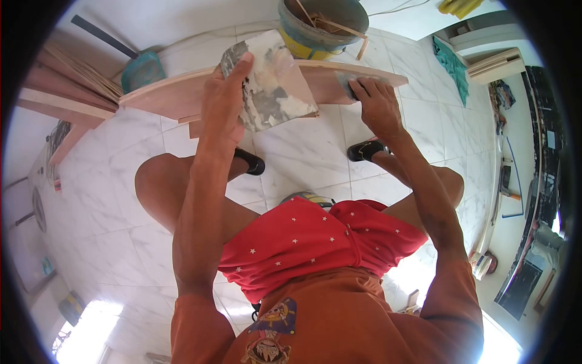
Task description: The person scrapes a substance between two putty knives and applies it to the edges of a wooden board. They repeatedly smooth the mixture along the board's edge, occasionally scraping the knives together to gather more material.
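Observation:
My left hand (227, 100) grips a flat grey plate (276, 85) by its left edge, thumb on top. Whitish and beige putty is smeared over that plate. A long wooden board (170, 94) stands across in front of me, partly hidden behind the plate. At the board's right part, my right hand (379, 106) is closed on a thin, flat grey putty spreader (347, 85) that lies against the wood. The palm covers much of the spreader.
A bucket (321, 27) with wooden sticks stands behind the board. A green dustpan (143, 71) is at its left end, near stacked planks (73, 79). A green cloth (450, 67) hangs at right. Tools lie along the right wall. Marble-patterned tiles (309, 145) cover the floor.

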Available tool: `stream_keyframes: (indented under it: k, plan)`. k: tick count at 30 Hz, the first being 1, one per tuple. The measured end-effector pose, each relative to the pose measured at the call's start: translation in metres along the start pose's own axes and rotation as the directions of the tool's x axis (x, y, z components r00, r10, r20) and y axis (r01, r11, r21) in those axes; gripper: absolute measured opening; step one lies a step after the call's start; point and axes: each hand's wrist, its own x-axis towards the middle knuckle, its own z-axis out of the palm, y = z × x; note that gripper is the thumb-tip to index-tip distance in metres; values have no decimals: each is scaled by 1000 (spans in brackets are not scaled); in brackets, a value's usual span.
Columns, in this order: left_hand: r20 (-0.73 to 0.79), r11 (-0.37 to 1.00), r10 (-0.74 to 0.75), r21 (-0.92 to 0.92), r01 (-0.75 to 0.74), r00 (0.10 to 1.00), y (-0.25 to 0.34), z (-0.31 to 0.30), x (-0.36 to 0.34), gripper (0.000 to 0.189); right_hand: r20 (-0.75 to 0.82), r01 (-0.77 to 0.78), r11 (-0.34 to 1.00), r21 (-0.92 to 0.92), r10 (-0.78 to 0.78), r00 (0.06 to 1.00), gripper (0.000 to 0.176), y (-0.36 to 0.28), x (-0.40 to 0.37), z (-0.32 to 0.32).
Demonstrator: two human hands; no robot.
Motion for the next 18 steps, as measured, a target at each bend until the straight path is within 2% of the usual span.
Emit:
stream_keyframes:
  k: [5, 8, 10, 11, 14, 17, 18]
  plan:
    - [-18, 1000, -14, 15, 14, 1000, 0, 0, 3, 40, -50, -28, 999, -23, 26, 998, 50, -1, 17, 7]
    - [-14, 1000, -3, 11, 3, 1000, -3, -6, 6, 39, -11, 32, 999, -41, -32, 999, 48, -10, 8, 6]
    - [-27, 1000, -8, 7, 9, 1000, -1, -2, 4, 39, 9, 31, 999, 26, -31, 999, 47, -7, 3, -3]
    - [-30, 1000, -16, 7, 16, 999, 0, -1, 2, 39, 21, 25, 998, 60, -26, 999, 46, -7, 1, -7]
    - [-14, 999, -33, 0, 33, 999, 0, 0, 1, 38, 18, -38, 999, -3, 38, 999, 49, 4, 8, -7]
    - [-5, 1000, -18, -3, 18, 1000, -3, -2, 4, 38, -75, -32, 999, -1, 32, 997, 47, 14, 19, 3]
    - [-1, 1000, -16, -1, 16, 1000, -3, -3, 4, 38, -51, -22, 1000, 11, 22, 998, 47, 13, 17, 5]
